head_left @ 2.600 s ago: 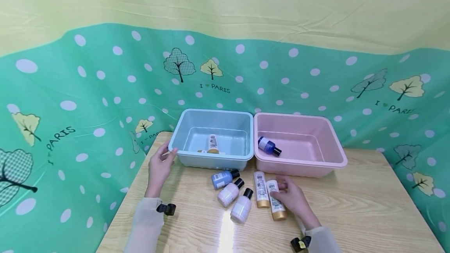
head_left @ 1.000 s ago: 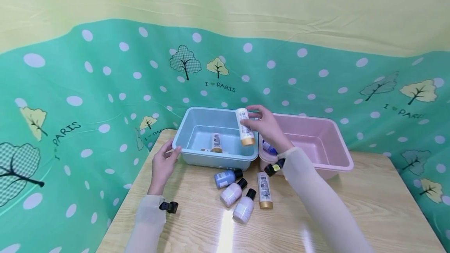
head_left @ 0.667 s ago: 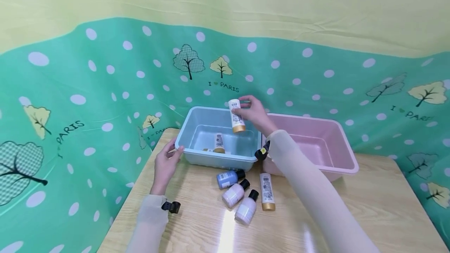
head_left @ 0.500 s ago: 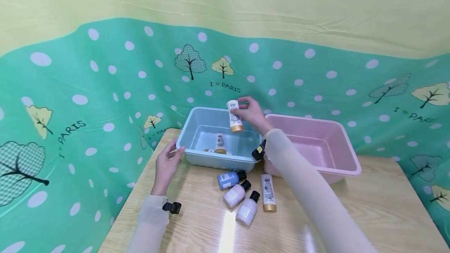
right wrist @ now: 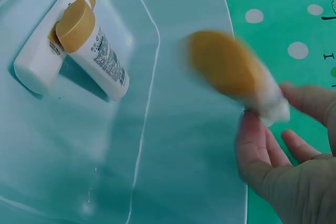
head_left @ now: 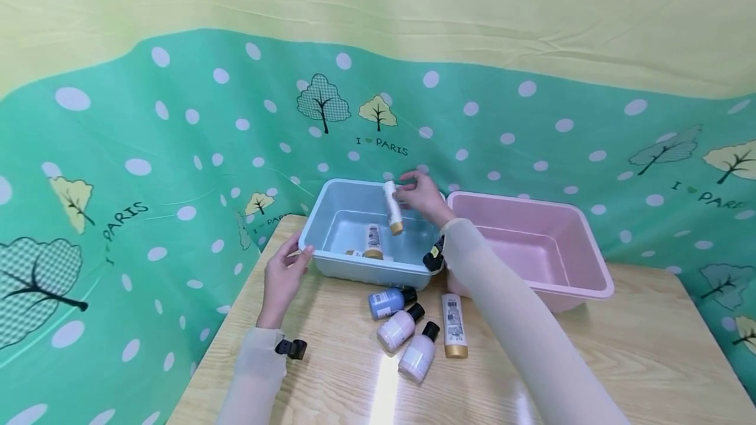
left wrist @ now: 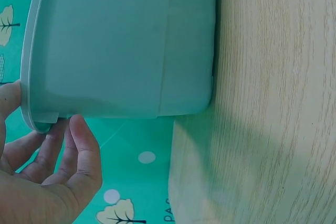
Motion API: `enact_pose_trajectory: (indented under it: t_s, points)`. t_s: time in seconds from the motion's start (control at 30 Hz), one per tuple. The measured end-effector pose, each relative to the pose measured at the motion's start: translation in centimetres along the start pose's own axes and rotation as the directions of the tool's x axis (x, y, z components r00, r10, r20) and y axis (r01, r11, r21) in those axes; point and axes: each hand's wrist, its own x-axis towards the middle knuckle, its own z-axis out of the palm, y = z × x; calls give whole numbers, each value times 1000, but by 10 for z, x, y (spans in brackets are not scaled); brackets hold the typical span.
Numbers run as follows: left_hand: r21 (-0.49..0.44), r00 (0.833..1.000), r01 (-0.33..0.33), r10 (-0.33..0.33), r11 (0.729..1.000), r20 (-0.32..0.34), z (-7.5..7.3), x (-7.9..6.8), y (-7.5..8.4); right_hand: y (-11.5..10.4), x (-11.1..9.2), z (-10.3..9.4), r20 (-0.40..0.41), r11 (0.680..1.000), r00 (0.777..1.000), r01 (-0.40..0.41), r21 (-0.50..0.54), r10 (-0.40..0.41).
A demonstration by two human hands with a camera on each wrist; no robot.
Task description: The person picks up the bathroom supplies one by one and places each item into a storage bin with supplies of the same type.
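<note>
My left hand (head_left: 285,279) grips the left front corner of a light-blue bin (head_left: 360,270), thumb at the rim. In the left wrist view, its fingers (left wrist: 86,156) curl against the bin's side. Over the back of this bin, my right hand (head_left: 424,198) pinches a white bottle (head_left: 392,207) with its gold cap tilted downward. That cap (right wrist: 223,64) is blurred in the right wrist view. Two similar white bottles lie on the bin floor, one bottle (right wrist: 102,59) leaning across the other bottle (right wrist: 44,45).
A pink bin (head_left: 581,290) stands against the blue one on the right. On the wooden table in front lie a blue bottle (head_left: 386,303), two pale pink bottles, the nearer pink bottle (head_left: 417,356) black-capped, and a white gold-capped bottle (head_left: 454,325). A patterned cloth hangs behind.
My right hand took a white bottle from the table, lifted it leftward over the blue bin, and now has it lower and turned. My left hand stays at the bin corner.
</note>
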Motion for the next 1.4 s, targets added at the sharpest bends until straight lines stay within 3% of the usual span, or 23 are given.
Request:
enact_pose_trajectory:
  t_s: [0.1,0.37,0.73,1.1,1.23,1.4]
  points:
    - [-6,1000,-14,14,1000,5,1,0,0,-1,-2,-2,6,999,1000,-6,50,6]
    - [-7,1000,-16,16,1000,7,3,0,0,-11,-18,-10,12,998,1000,22,50,-22]
    - [-9,1000,-13,13,1000,6,0,0,-3,-13,-87,-37,6,974,974,228,-7,-228]
    - [-1,1000,15,-15,1000,10,-1,-2,0,20,-162,-61,-17,940,948,312,-137,-317]
    - [6,1000,5,-5,1000,4,0,-1,-1,38,-182,-68,-21,918,929,363,-160,-371]
    - [-5,1000,-5,5,1000,6,0,-1,-1,63,-204,-72,-47,916,926,363,-169,-376]
